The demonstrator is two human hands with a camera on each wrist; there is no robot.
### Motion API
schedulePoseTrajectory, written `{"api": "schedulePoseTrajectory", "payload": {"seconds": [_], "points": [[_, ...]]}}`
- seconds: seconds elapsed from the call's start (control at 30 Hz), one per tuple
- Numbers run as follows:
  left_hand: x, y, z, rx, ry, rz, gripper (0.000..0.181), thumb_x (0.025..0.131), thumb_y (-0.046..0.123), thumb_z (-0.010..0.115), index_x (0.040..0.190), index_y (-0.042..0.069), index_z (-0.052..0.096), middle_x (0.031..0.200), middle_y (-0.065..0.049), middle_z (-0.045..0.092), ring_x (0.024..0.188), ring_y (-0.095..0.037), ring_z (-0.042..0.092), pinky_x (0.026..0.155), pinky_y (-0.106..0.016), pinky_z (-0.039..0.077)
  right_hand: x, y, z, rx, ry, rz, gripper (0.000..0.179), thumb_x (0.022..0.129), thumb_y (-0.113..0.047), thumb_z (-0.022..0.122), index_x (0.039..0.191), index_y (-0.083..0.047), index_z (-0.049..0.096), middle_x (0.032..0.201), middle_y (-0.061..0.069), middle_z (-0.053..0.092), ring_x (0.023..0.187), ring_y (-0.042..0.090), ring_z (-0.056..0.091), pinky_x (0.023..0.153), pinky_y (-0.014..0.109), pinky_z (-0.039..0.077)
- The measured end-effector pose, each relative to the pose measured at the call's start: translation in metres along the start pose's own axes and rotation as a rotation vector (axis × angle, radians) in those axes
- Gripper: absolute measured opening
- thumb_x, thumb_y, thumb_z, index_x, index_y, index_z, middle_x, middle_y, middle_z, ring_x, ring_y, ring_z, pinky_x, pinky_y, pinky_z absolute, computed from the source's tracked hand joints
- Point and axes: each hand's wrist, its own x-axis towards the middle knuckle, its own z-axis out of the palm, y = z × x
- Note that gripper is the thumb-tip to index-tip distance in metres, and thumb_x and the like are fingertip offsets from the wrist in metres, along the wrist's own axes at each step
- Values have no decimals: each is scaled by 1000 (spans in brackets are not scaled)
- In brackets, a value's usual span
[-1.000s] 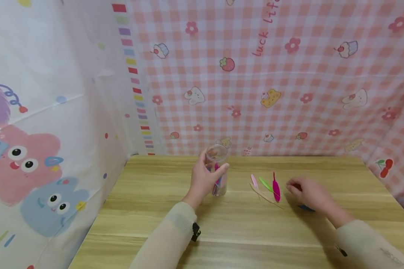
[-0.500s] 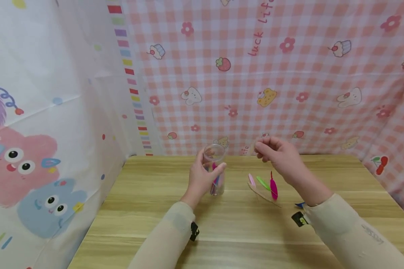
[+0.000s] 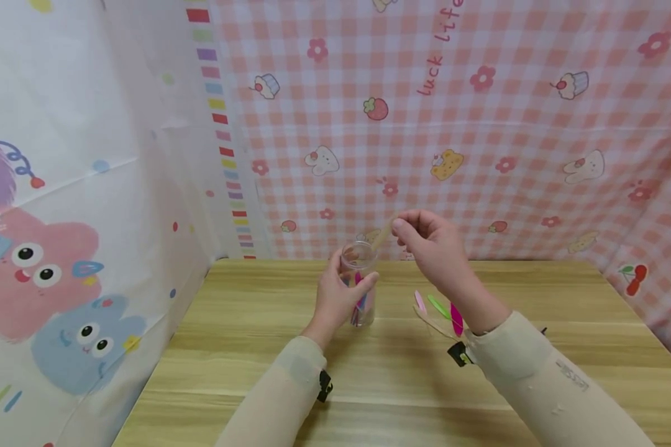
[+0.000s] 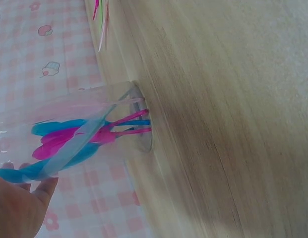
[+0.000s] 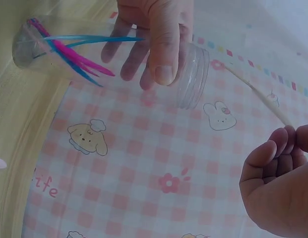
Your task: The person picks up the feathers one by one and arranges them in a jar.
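My left hand [image 3: 335, 292] grips a clear plastic jar [image 5: 194, 77] around its upper part, upright on the table with its mouth uncovered. Inside, magenta feathers [image 4: 57, 141], blue feathers [image 5: 74, 63] and a pale pink one lean together, quills down. My right hand [image 3: 433, 248] pinches a cream feather [image 5: 268, 101] by its vane end, fingertips above and to the right of the jar. Its quill slants down toward the mouth; in the right wrist view the tip is just outside the rim.
On the wooden table [image 3: 391, 385], right of the jar, lie a pale pink feather [image 3: 419, 302], a green feather [image 3: 438, 305], a magenta feather [image 3: 456, 319] and a beige feather [image 3: 432, 323]. My right sleeve [image 3: 514, 347] partly covers that area. A checked pink cloth [image 3: 414, 124] hangs behind.
The right hand has risen from the table's right side and moved left toward the jar's mouth, bringing the cream feather. The left hand and jar stay in place.
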Motion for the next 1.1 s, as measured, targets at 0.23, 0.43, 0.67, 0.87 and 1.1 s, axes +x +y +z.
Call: {"api": "schedulePoseTrajectory", "payload": {"seconds": [0.23,0.43,0.67,0.87,1.1], "points": [[0,-1,1,4,6,0,79,91,40,87,157,24,47,139,-6,69,131,-24,65,114,-46,56,3,2,2,-11,21,9,32,109,-35,64,116,-5,73,93,-3,69,86,14,63,69,21,55],[1,-3,2,0,9,-5,79,90,41,87,157,25,47,139,-7,69,131,-24,65,114,-46,56,7,9,6,-34,39,-29,26,109,-29,65,114,-5,74,89,-3,68,82,15,62,61,20,50],[0,-2,2,2,11,3,79,91,41,87,157,25,47,140,-10,69,131,-25,65,114,-47,56,9,11,10,-52,38,-60,25,109,-26,64,114,-5,74,88,-1,68,82,16,63,62,20,51],[-1,-3,1,-5,6,4,78,92,41,86,157,26,46,143,-11,67,133,-25,64,115,-47,55,8,14,15,-71,-6,-33,26,110,-28,62,116,-6,74,94,4,69,82,19,60,65,22,50],[-1,-2,1,-7,2,-13,79,91,41,86,158,27,45,144,-10,66,134,-28,64,115,-49,55,8,20,17,-106,-27,-25,29,110,-28,62,120,-3,73,100,10,73,78,11,56,67,21,48]]}}
